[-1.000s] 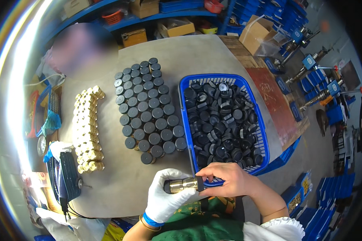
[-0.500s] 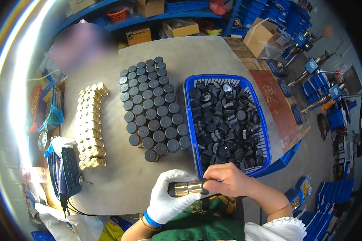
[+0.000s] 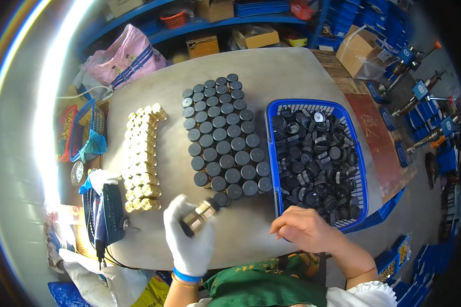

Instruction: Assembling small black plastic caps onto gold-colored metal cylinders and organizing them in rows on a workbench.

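My left hand point(image 3: 187, 241), in a white glove with a blue band at the wrist, is closed on a brass fitting point(image 3: 199, 217). The fitting is tilted, with a black cap on its upper end and dark material at its lower end, partly covered by the glove. It is just below the near end of a block of black-capped fittings point(image 3: 233, 176) standing in rows. Bare and loosely bent, my right hand point(image 3: 305, 227) hovers by the near left corner of a blue basket point(image 3: 273, 169) full of black caps point(image 3: 312, 163); nothing shows in its fingers.
Bare brass fittings point(image 3: 141, 153) stand in a column on the left of the grey table point(image 3: 176, 153). Near them are a dark basket point(image 3: 110, 215) with a corded tool and a blue basket point(image 3: 89, 128). Hand presses point(image 3: 420, 92) and a cardboard box point(image 3: 358, 53) stand at the right.
My left hand has carried the brass fitting left and forward toward the rows, tilting it. My right hand has let go of its end and moved apart. The view has shifted, moving the table rightward.
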The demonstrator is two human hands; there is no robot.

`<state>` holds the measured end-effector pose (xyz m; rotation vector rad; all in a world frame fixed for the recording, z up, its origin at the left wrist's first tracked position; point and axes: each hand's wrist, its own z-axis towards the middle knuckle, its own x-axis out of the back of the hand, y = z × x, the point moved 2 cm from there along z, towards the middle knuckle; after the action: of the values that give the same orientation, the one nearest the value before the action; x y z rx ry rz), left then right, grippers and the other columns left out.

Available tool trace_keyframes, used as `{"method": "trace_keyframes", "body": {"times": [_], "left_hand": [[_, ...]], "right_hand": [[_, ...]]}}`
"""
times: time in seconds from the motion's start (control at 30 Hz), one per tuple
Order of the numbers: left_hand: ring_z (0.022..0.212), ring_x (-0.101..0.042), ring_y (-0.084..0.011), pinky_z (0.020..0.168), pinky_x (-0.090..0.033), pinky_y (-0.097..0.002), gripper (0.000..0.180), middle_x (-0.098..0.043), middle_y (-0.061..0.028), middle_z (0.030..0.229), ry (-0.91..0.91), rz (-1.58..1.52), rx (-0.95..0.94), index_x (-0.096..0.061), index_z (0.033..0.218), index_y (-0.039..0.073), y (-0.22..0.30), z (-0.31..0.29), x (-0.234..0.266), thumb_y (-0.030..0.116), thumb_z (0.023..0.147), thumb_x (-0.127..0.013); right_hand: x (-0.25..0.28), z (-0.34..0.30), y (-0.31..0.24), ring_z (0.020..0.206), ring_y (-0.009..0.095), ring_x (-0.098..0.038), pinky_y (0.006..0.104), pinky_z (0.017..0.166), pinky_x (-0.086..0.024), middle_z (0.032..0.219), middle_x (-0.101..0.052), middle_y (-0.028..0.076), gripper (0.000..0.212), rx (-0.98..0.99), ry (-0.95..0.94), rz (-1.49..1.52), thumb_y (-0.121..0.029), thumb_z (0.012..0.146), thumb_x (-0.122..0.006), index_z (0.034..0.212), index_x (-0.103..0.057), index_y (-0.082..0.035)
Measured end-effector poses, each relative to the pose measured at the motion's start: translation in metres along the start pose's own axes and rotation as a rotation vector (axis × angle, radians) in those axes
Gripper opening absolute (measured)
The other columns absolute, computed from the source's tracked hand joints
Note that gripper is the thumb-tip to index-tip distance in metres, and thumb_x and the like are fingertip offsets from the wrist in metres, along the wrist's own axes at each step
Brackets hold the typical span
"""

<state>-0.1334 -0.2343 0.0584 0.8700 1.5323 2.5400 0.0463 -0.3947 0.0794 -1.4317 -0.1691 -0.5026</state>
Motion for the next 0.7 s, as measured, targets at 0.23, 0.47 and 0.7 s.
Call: {"method": "trace_keyframes", "body": {"times": [0.23,0.47,0.7], "left_hand": [[0.075,-0.060,-0.0204,0.073,-0.051,-0.0319,0.086,-0.061,-0.0074,0.088,-0.123,0.324,0.072,-0.035,0.141,0.005,-0.079,0.020,-0.029,0.001,0.065,-0.075],[0.083,-0.063,-0.0237,0.077,-0.052,-0.0340,0.075,-0.064,-0.0130,0.107,-0.204,0.444,-0.091,-0.040,0.139,0.005,-0.072,0.020,-0.003,0.001,0.071,-0.072],[0.141,-0.019,-0.0392,0.108,-0.022,-0.0590,0.092,-0.028,-0.0165,0.151,-0.134,1.204,0.134,-0.028,0.145,0.005,-0.115,0.029,0.057,0.036,0.073,-0.075]], "right_hand": [[0.013,-0.002,0.005,0.067,0.020,-0.060,0.0314,0.066,-0.048,0.074,-0.066,0.006,0.014,-0.099,0.085,-0.031,-0.016,0.088,-0.065,0.083,-0.067,-0.003],[0.049,-0.015,0.022,0.067,0.013,-0.067,0.0227,0.061,-0.051,0.071,-0.067,0.008,0.009,-0.237,0.401,0.001,-0.005,0.088,-0.061,0.085,-0.064,0.003],[0.068,-0.017,0.031,0.062,0.010,-0.063,0.0221,0.058,-0.047,0.068,-0.065,0.006,0.013,-0.208,0.543,-0.022,-0.008,0.091,-0.058,0.084,-0.062,0.002]]}}
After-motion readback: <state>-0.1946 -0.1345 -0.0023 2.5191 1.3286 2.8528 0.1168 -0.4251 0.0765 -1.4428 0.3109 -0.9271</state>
